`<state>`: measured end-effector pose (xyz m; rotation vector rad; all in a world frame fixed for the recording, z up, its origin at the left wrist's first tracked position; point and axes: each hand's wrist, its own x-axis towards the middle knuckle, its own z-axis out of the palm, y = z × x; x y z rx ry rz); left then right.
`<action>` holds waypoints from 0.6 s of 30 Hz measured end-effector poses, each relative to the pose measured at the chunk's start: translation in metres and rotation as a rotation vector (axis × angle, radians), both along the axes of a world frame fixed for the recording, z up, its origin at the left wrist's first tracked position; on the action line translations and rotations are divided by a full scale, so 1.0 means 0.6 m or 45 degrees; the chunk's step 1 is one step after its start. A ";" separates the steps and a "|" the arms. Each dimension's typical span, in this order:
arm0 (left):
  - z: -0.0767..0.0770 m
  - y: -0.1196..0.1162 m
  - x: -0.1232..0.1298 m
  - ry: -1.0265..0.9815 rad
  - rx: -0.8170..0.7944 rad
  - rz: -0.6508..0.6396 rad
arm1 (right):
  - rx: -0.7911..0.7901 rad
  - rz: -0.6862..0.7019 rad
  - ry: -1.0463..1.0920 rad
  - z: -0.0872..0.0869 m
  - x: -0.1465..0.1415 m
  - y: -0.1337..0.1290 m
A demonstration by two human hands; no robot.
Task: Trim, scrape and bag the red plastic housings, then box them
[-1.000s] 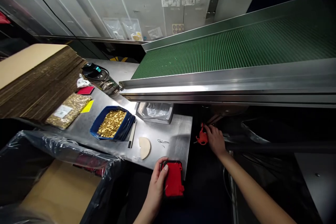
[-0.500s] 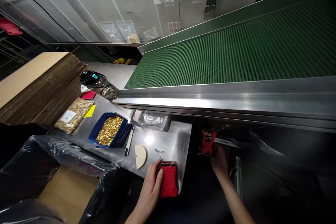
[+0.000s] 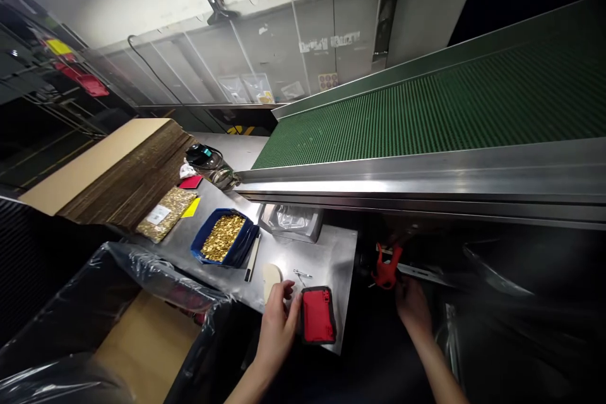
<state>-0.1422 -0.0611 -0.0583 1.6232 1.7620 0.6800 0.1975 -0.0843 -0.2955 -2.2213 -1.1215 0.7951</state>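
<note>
Head view: at far left, a bin lined with dark plastic stands below a stack of cardboard. Next, a bag of gold pieces lies beside a yellow card, with a red card and a bottle behind. A blue tub holds more gold pieces; just right of it lies a slim tool, then a pale disc, partly covered by the left hand. That hand's fingers are parted and bent, gripping nothing, the thumb tip right by the red case; whether they touch is unclear. The case lies flat near the table's right corner, below some small metal pins. Farther right, past the table edge, is an orange clamp, with the right hand just beside it; its fingers are in shadow, so I cannot tell whether they grip anything.
</note>
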 end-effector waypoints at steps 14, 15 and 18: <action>-0.011 0.387 -0.011 0.378 -0.037 -0.333 | 0.112 -0.186 0.081 0.037 -0.026 -0.063; -0.013 0.392 -0.013 0.395 -0.054 -0.335 | 0.116 -0.217 0.092 0.044 -0.029 -0.075; -0.018 0.397 -0.021 0.408 -0.070 -0.341 | 0.136 -0.314 0.131 0.067 -0.045 -0.109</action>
